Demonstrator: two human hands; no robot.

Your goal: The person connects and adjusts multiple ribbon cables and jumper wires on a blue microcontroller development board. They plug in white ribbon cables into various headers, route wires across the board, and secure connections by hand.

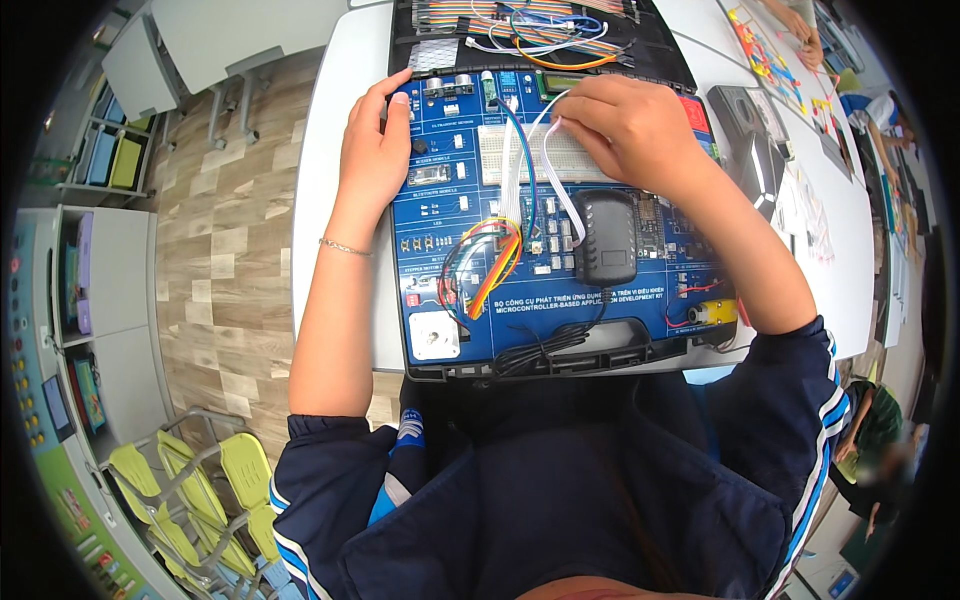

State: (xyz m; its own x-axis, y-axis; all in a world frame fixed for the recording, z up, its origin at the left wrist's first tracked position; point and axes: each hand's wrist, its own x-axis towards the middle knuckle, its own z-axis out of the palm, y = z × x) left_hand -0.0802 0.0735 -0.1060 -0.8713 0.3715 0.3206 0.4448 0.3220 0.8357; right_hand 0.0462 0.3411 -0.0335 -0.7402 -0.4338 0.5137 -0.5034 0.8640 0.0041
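Observation:
A blue electronics development kit [470,330] lies in a black case in front of me. My left hand [377,150] holds its upper left edge, with the thumb over the board and the fingers along the rim. Above the white breadboard [498,152], my right hand [635,130] is closed in a pinch on a white cable [562,190]; the fingers hide the cable's end. That cable arcs down to the connectors at mid-board. Another bundle of white and blue wires [513,160] stands beside it. Multicoloured jumper wires [495,265] loop over the lower left of the board.
A black power adapter [606,240] rests on the board, its cord [545,345] coiled at the front edge. The case lid [480,50] beyond holds ribbon wires. Dark boxes [745,125] stand on the white table at right. Other people's hands [795,25] show far right.

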